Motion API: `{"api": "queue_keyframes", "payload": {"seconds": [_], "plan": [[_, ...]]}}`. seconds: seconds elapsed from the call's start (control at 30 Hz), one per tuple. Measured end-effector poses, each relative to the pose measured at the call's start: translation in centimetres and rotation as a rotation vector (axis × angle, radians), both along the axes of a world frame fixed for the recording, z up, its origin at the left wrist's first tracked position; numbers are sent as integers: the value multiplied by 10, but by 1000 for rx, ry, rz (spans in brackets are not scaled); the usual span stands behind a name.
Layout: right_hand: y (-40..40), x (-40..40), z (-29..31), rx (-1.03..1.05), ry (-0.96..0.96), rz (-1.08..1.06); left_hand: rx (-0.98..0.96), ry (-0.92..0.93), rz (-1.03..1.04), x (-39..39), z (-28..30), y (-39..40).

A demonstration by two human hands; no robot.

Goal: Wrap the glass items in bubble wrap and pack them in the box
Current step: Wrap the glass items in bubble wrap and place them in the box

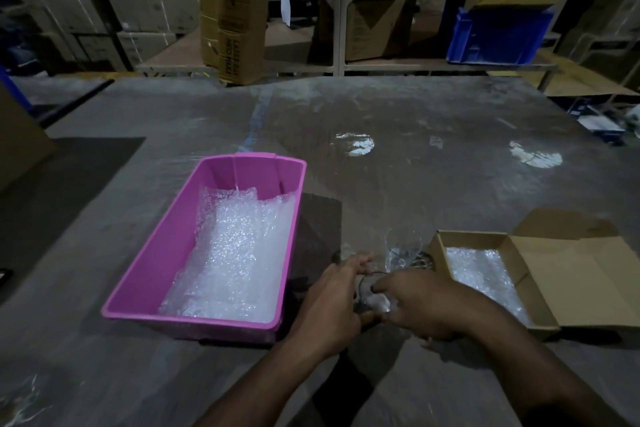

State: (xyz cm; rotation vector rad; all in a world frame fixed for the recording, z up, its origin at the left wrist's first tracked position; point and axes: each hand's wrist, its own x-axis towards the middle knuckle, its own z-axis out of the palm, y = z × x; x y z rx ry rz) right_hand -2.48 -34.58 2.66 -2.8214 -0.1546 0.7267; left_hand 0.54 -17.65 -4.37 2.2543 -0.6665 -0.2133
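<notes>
A clear glass item [367, 288] lies between my hands on the grey table, its dark round rim showing. My left hand [330, 305] grips it from the left, fingers over the top and thumb below. My right hand [424, 307] pinches a wad of bubble wrap [401, 251] against the glass; the sheet's loose end stands up behind my fingers. An open cardboard box [436, 246] lined with bubble wrap sits just right of my hands. Most of the glass is hidden by my hands.
A pink plastic bin [152, 253] holding a sheet of bubble wrap stands left of my hands. The box's flaps [585, 281] lie open to the right. Shelves with cartons and a blue crate [498, 35] stand beyond the table's far edge.
</notes>
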Motion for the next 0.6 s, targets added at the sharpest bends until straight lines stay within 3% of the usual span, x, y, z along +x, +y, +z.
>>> {"api": "queue_keyframes", "payload": {"seconds": [0.2,0.4,0.6], "plan": [[-7,-4,11,99,-205,-157,4,-48,19,1,8,5],[11,-4,26,160,-290,-192,-59,-142,109,-1,42,28],[59,21,42,432,-443,-173,-173,-171,349,5,64,84]]}}
